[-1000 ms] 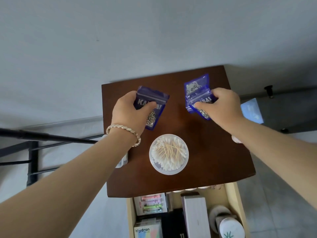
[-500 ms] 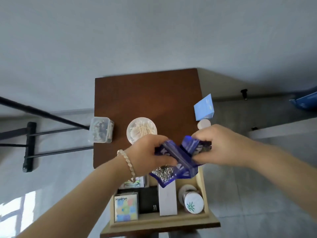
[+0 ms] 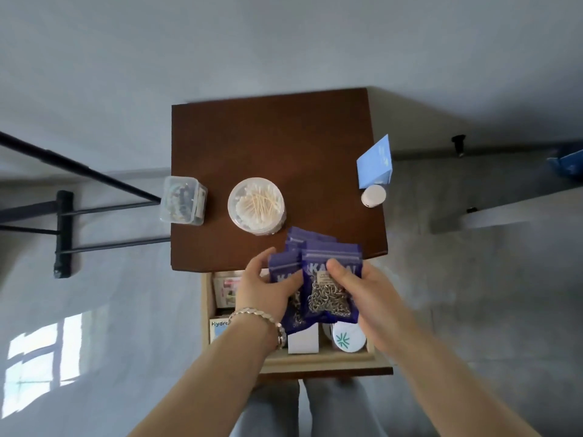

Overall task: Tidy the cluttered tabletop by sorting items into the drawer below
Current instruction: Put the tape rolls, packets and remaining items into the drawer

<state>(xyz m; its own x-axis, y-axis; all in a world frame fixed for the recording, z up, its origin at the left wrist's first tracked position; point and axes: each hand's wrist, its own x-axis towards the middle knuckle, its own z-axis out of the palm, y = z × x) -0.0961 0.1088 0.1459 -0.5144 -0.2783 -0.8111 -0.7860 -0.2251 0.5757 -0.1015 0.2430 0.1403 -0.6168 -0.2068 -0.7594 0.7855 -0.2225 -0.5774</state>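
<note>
Several purple zip bags (image 3: 328, 288) of metal chain are gathered in a stack above the open drawer (image 3: 315, 361), at the front edge of the brown tabletop (image 3: 268, 146). My left hand (image 3: 268, 291) holds the stack from the left, thumb on a bag's front. My right hand (image 3: 362, 298) grips it from the right, thumb across the front bag's label. On the tabletop stand a round tub of cotton swabs (image 3: 256, 205), a clear plastic box (image 3: 183, 200) at the left edge, a light blue card (image 3: 374, 167) and a small white jar (image 3: 373, 195) at the right edge.
Inside the drawer lie a white lidded jar with a green mark (image 3: 348, 339), a white box (image 3: 303, 342), a "Hydro" packet (image 3: 219, 326) and a pink packet (image 3: 225, 287). A black metal rack (image 3: 63, 231) stands left of the table. My legs show below the drawer.
Both hands lifted the purple bags off the tabletop, carried them toward me and brought them together into one stack over the open drawer. The view has tilted down.
</note>
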